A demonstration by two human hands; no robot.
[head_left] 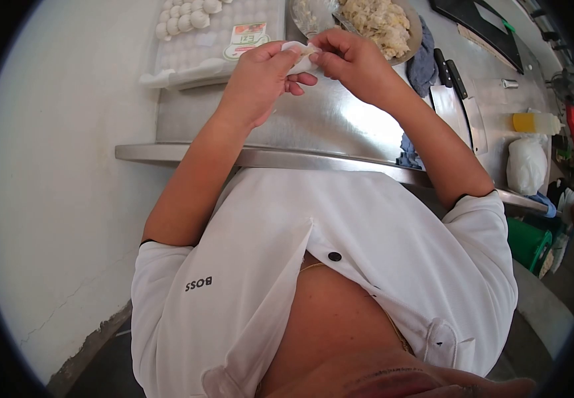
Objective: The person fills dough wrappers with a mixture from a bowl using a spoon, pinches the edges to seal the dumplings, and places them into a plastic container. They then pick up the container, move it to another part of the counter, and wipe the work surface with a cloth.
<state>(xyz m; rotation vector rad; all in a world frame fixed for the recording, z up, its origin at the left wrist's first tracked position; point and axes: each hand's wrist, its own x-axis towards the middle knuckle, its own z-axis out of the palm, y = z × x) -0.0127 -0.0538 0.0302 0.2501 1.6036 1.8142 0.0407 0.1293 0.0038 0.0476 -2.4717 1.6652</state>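
Observation:
A small white dough wrapper (302,64) is held up between both hands above the steel table. My left hand (260,76) cradles it from the left, thumb on top and fingers curled beneath. The fingertips of my right hand (346,60) pinch its right edge. Just behind the hands is a metal bowl (415,41) of pale, chunky filling (378,25). To the left lies a tray (200,69) under plastic with a label, and round white dumplings (184,18) stand in rows at its back left.
The steel table (200,116) has a raised front edge. Right of the bowl are a dark cloth (423,63), two cleavers (467,109), a black board (482,30), a yellow bottle (532,123) and a white bag (527,164). A wall (55,166) stands left.

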